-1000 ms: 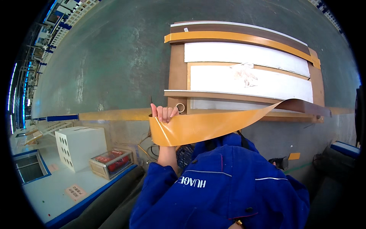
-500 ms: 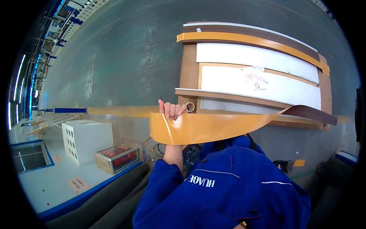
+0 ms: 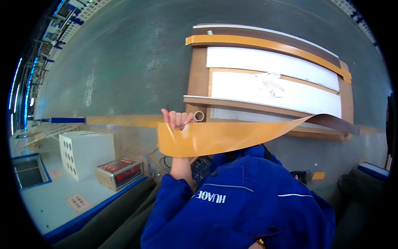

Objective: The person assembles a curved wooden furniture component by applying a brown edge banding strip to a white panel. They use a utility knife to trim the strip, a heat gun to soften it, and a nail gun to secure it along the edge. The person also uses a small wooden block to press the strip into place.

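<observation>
My left hand (image 3: 178, 120) is closed over the upper edge of a long, wide, flexible orange strip (image 3: 219, 139), my forearm passing behind it. From there the strip bows to the right and twists, showing its dark brown side (image 3: 331, 121) near the panel stack's right end. A pale tape roll (image 3: 199, 116) appears beside my fingertips; whether they touch it I cannot tell. A thin dark pointed thing (image 3: 167, 104) shows above my thumb. Of my right hand only the wrist with a gold-coloured band (image 3: 260, 242) shows at the lower edge; its fingers are out of sight.
Ahead lies a stack of brown boards (image 3: 198, 79) and white panels (image 3: 244, 85), crossed by another orange strip (image 3: 265, 42). Crumpled clear film (image 3: 271, 83) rests on top. At left, a table (image 3: 49, 207) bears a white box with holes (image 3: 87, 153) and a clear case (image 3: 120, 172).
The whole view has shifted slightly, so everything stands a little farther left. My left hand keeps its grip on the orange strip, whose curve looks nearly the same.
</observation>
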Available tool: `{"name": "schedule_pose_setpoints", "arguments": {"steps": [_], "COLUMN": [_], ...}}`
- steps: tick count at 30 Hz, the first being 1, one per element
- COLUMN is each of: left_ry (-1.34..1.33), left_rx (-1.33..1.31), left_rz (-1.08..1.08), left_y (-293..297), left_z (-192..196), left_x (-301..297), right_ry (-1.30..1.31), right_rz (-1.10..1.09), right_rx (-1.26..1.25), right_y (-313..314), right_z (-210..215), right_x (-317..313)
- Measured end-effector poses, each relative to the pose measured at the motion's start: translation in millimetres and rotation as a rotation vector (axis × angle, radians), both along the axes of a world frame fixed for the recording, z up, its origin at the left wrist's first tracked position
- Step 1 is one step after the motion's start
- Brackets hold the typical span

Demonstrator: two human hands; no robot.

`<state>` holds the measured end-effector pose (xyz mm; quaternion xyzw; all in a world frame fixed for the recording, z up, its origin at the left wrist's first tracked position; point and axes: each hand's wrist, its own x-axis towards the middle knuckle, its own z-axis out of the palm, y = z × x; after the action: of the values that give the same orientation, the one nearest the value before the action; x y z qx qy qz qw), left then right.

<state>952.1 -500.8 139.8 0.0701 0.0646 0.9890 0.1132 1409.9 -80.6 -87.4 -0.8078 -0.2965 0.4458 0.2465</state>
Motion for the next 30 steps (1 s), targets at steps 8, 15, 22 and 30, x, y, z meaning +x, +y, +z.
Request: {"name": "schedule_pose_setpoints", "arguments": {"steps": [8,15,22,30], "left_ry": [0.070,0.090,-0.228,-1.067], "left_rx": [0.112,0.143,0.082,-0.786], "left_rz": [-0.007,-0.045,0.042,0.439], "left_y": [0.0,-0.1,-39.6,-109.3], "left_z": [-3.9,-9.2,-104.2,-276.7], "left_x": [-12.9,-27.2,-62.0,-63.8], "right_ry": [-0.060,0.126,-0.001,0.004], "right_rz": [-0.024,0.044,-0.013,-0.037], "right_rx": [0.009,0.016,0.052,0.030], "right_y": [-28.4,-34.1,-52.5,-79.8], "right_z": [41.0,27.5,33.6,46.6], "right_x": [-49.9,-30.9,-26.4,-32.6]}}
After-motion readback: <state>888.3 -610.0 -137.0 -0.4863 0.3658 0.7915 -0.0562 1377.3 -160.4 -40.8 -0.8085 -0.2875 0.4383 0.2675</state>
